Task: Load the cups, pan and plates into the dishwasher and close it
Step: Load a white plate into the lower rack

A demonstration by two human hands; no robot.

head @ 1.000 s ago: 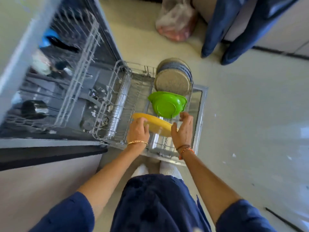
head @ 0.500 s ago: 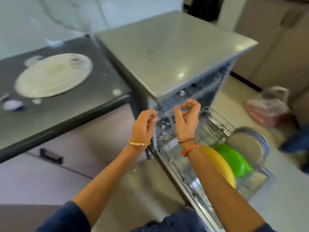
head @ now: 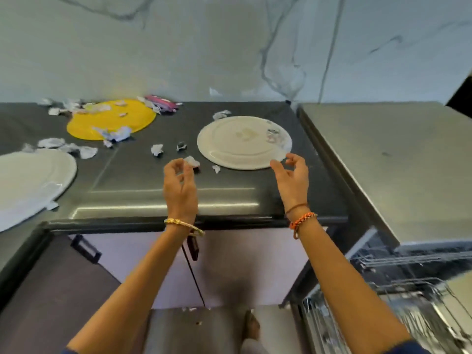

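Observation:
A white plate [head: 244,142] lies flat on the dark counter [head: 143,185], near its right end. My right hand [head: 291,175] hovers at that plate's near right rim with loosely curled fingers and holds nothing. My left hand [head: 180,185] hangs above the counter to the left of the plate, fingers loosely curled, empty. A yellow plate [head: 112,118] with paper scraps on it lies further back left. Another white plate [head: 28,180] sits at the left edge. The open dishwasher [head: 398,175] stands on the right, its wire racks [head: 408,297] pulled out below.
Crumpled paper scraps [head: 76,149] are scattered over the counter, and a pink wrapper [head: 161,103] lies behind the yellow plate. Cabinet doors with dark handles [head: 85,249] sit under the counter. A marble wall rises behind.
My view swung up from the lower rack to the counter. Both hands left the yellow plate in the rack and rose over the counter, the right one reaching the white plate's rim.

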